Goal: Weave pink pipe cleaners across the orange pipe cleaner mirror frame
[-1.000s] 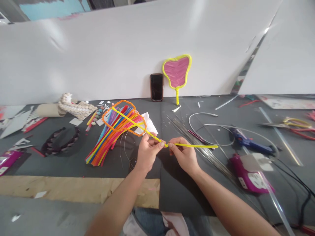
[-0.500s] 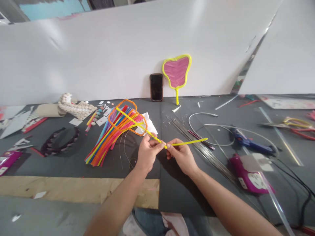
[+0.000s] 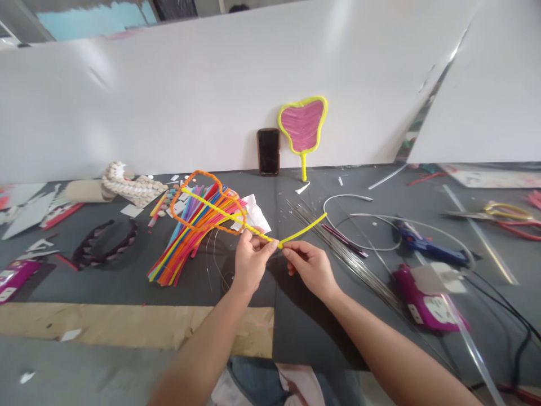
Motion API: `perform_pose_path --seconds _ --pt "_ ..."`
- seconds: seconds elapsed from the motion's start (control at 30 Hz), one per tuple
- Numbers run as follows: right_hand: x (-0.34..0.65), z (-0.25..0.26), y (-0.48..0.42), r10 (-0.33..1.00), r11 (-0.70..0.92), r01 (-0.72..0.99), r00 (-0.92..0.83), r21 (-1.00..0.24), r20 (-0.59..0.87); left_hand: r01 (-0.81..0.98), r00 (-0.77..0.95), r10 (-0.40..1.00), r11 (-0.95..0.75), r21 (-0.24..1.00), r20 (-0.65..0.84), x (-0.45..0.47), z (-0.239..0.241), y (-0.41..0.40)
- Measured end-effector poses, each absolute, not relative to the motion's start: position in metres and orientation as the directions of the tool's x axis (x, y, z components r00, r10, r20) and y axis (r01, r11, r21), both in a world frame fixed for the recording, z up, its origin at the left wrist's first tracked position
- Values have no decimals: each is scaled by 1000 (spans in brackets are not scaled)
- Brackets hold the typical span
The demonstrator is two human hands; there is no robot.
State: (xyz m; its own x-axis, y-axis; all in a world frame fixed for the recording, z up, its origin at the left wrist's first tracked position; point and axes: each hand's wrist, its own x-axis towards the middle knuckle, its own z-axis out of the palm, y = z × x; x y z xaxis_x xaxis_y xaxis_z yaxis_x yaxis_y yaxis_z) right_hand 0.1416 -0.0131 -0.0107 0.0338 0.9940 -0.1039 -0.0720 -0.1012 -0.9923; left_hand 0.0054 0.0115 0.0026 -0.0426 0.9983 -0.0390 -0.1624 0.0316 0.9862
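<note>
My left hand (image 3: 252,260) is closed in a pinch on a twisted yellow pipe cleaner (image 3: 224,213), close to the end of its wound stem. At its far side the stem joins a wavy loop of orange pipe cleaner (image 3: 182,221), held over a bundle of coloured pipe cleaners (image 3: 188,239). My right hand (image 3: 310,268) has thumb and forefinger together at the stem's end, where the yellow strand bends. From there the loose yellow tail slants up to the right; the exact right fingertip contact is partly hidden.
A pink fan-shaped piece with yellow edging (image 3: 303,127) leans on the white board beside a phone (image 3: 269,151). To the right lie thin metal wires (image 3: 350,256), a blue glue gun (image 3: 435,245), scissors (image 3: 486,214) and a magenta power strip (image 3: 426,304). A braided headband (image 3: 105,242) lies left.
The yellow tail has swung from nearly level to slanting upward, its tip moving left. The orange loop has shifted left and tilted. My right fingers have moved slightly off the stem's tip.
</note>
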Motion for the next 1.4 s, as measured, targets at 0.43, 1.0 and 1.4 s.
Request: perform_pose_path --seconds 0.43,1.0,1.4 --pt "143 -17 -14 997 52 250 41 -967 65 1 32 999 22 1000 -22 8 -8 11" --pt "139 -14 -10 995 -93 -168 13 -981 -96 80 147 987 50 996 -62 7 0 10" --pt "149 -18 -7 998 -53 -135 10 -989 -55 -88 140 952 287 954 -273 1 10 12"
